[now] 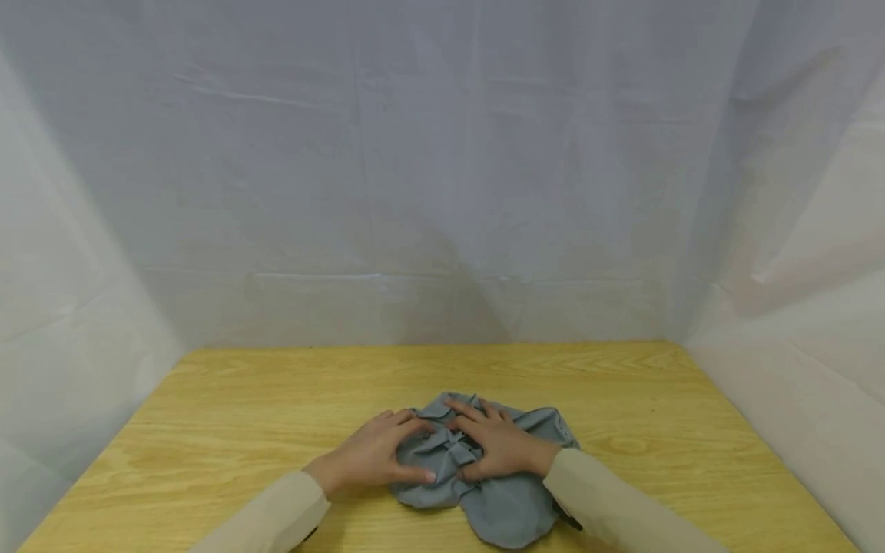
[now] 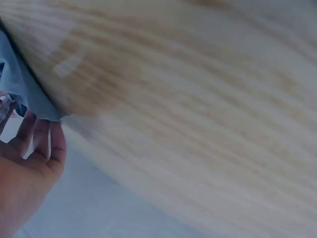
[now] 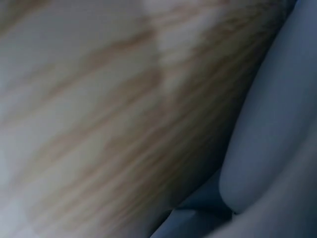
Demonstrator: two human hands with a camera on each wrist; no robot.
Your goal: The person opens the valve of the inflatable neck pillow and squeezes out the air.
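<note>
A crumpled grey cloth [image 1: 512,511] lies on the wooden table in the head view, bunched in the middle and with a smooth rounded flap at the near side. From the left, my left hand [image 1: 369,455] touches it, thumb and fingers spread apart over its edge. In the left wrist view the fingers of that left hand [image 2: 34,153] meet the edge of the cloth [image 2: 29,89], which hides their tips. My right hand [image 1: 503,445] rests on top of the cloth, fingers spread. Grey cloth [image 3: 270,124] fills the right side of the right wrist view, where no fingers show.
The light wooden table [image 1: 263,407] runs back to a pale hanging sheet [image 1: 429,192]. More white sheeting stands along the left [image 1: 62,307] and right [image 1: 802,330] sides. A small dark piece [image 1: 568,519] shows beside the right sleeve.
</note>
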